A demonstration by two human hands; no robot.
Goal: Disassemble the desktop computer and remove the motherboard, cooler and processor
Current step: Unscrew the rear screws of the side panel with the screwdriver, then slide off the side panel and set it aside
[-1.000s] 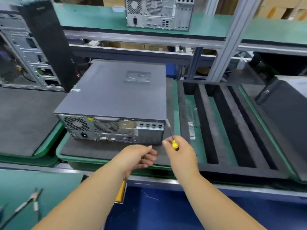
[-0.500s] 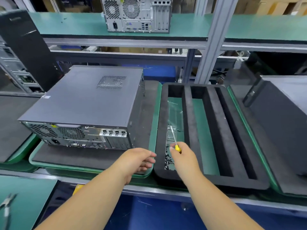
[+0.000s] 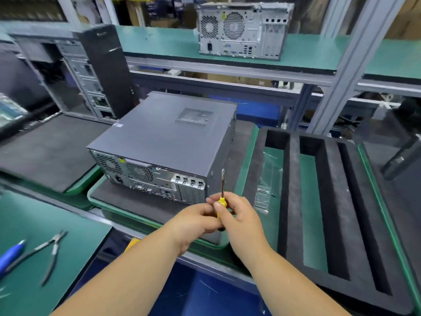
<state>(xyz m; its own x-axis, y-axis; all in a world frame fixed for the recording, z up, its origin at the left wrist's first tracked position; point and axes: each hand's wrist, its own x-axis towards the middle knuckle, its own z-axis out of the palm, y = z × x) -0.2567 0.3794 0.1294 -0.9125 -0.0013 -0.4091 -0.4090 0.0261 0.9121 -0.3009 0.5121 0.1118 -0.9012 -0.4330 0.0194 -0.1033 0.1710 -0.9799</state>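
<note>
A grey desktop computer (image 3: pixel 164 137) lies on its side on a black foam pad in a green tray (image 3: pixel 95 197), its rear panel of ports and fan grilles facing me. Its side cover is closed, so the motherboard, cooler and processor are hidden. Just in front of its rear right corner, my right hand (image 3: pixel 241 220) holds a yellow-handled screwdriver (image 3: pixel 222 197) with the shaft pointing up. My left hand (image 3: pixel 193 222) meets it there, fingers curled round the lower handle.
A black foam tray with long slots (image 3: pixel 293 192) sits to the right, clear plastic bags in its left slot. Pliers (image 3: pixel 49 249) and a blue pen (image 3: pixel 11 254) lie on the green mat at lower left. An open chassis (image 3: pixel 75 71) stands back left; another computer (image 3: pixel 241 30) is on the shelf.
The view has swung back left. My right hand has turned the screwdriver upright and brought it toward me, and my left hand has come across and taken hold of its handle.
</note>
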